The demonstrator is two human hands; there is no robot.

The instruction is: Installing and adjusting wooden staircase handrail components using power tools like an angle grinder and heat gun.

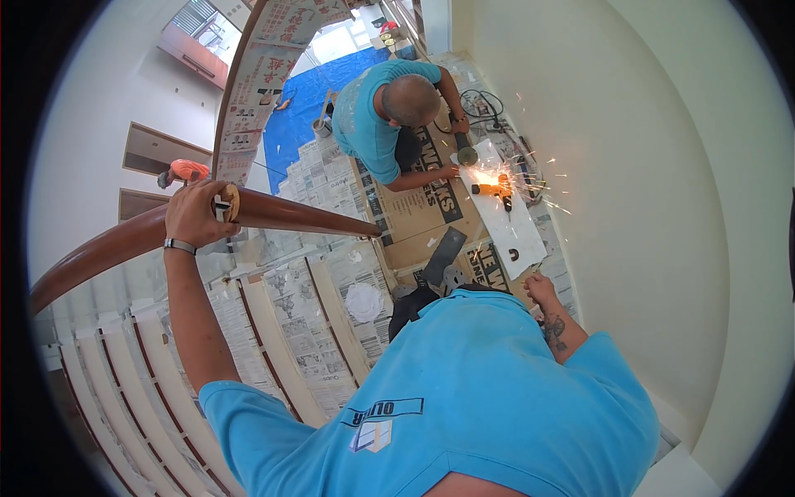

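My left hand (199, 214), a watch at its wrist, is closed over the top of a brown wooden handrail (306, 217). Beside its fingers shows a round, pale cut face (229, 204) with something dark in it. Low on the right, my right hand (541, 287) is closed by the near end of a long white board (520, 236). What its fingers hold is too small to tell. Across the board a crouching co-worker grips an angle grinder (466, 152), which throws sparks. An orange power tool (494, 190) and a small dark U-shaped piece (513, 254) lie on the board.
Stair treads (331, 311) with newspaper descend on the left. Cardboard (414, 236) covers the landing, and a blue sheet (302, 95) lies beyond. A curved pale wall (629, 166) rises on the right. Cables (482, 106) lie near the grinder. An orange item (189, 170) is by the rail.
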